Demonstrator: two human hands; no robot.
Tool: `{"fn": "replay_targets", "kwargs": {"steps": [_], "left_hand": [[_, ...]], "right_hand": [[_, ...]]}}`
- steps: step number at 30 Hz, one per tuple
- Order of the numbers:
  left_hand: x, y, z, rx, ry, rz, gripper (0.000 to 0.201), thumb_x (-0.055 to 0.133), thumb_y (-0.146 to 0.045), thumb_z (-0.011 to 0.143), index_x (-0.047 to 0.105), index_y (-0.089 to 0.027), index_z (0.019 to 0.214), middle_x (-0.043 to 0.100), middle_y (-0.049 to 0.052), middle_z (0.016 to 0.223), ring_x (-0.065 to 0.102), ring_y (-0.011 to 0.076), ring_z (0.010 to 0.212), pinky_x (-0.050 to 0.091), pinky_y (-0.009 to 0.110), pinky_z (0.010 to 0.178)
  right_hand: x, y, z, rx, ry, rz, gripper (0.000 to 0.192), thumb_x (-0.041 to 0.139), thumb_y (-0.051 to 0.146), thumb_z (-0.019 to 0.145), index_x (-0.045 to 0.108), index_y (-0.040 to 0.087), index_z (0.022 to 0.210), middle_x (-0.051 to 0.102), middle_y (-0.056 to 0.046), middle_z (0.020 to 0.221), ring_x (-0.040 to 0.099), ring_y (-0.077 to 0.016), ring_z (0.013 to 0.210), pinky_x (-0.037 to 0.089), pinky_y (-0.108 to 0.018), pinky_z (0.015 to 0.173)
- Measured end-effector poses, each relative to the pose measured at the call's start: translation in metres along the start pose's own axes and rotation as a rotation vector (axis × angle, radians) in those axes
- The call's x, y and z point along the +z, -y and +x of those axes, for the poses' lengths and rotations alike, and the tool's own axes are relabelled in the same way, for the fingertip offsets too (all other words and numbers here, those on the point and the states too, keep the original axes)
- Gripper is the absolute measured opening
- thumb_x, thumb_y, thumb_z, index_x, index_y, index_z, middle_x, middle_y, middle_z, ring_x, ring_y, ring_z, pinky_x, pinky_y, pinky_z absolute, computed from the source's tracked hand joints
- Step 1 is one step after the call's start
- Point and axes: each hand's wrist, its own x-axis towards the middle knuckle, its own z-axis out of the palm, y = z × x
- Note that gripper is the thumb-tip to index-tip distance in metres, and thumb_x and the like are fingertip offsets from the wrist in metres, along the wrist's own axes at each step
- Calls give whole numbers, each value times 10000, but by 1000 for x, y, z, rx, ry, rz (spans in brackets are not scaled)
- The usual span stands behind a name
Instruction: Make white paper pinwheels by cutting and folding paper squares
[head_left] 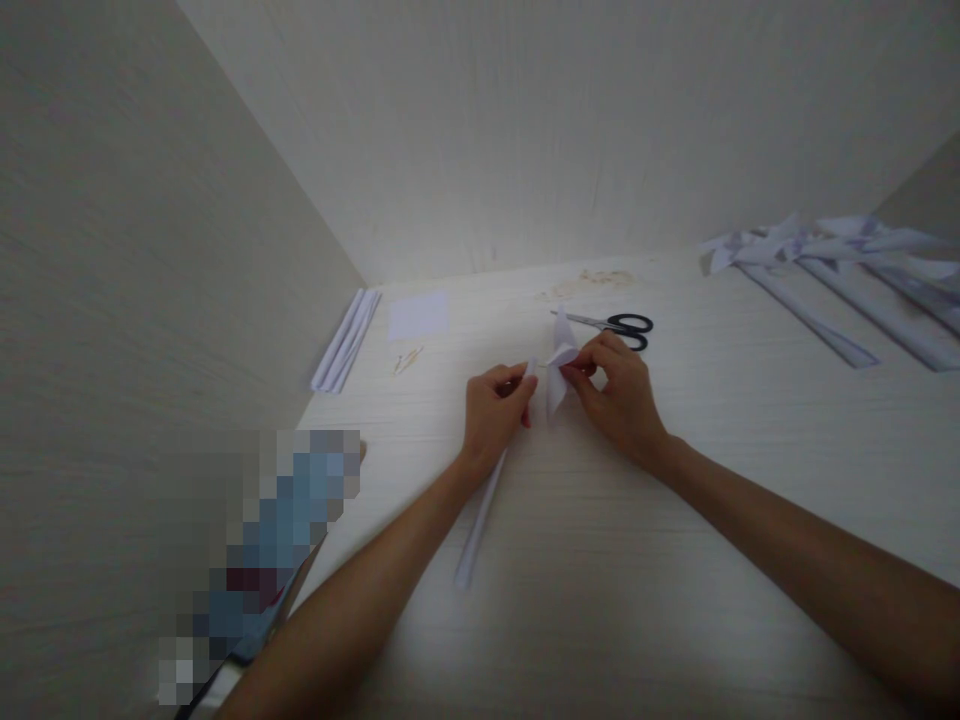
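Forearms converging over desk [675, 600], left hand [491, 410] grip clamped on paper stick [480, 520], right hand [619, 395] pinching folded paper [559, 370]

Black-handled scissors [619, 326] lie near the table's [675, 560] far edge, a white paper square [418, 316] and rolled white paper sticks [346, 341] toward its far-left corner.

— What colour is the folded paper [559, 372]?
— White, like the stick [480, 520].
— The scissors [626, 326], centre right?
— Black handles, grey blades.
— And the desk [675, 560]?
— Pale wood grain; upper-right pinwheels [817, 245] white with purple-grey.
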Motion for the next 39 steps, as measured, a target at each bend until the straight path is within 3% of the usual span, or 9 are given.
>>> {"fn": "replay_targets", "kwargs": {"steps": [11,31,39], "left_hand": [[-1,0,-1,44,14,68,217,546,-217,681,667,-140,844,464,-45,520,400,36,338,335,169,330],[-1,2,-2,43,60,107,168,525,-233,692,603,-146,571,434,-53,450,391,44,334,320,170,343],[1,-1,-2,-23,-8,107,146,546,-246,659,634,-129,666,489,-46,471,406,46,335,328,171,337]], "right_hand": [[0,-1,0,-31,21,-26,127,529,128,704,467,193,614,477,2,658,468,-138,609,360,-301,586],[1,1,-1,-22,45,-41,107,538,132,716,490,176,630,498,-8,674,483,-144,642,362,-312,624],[1,0,-1,-41,64,-76,89,522,165,740,509,171,652,512,-14,687,487,-142,641,358,-306,623]]}}
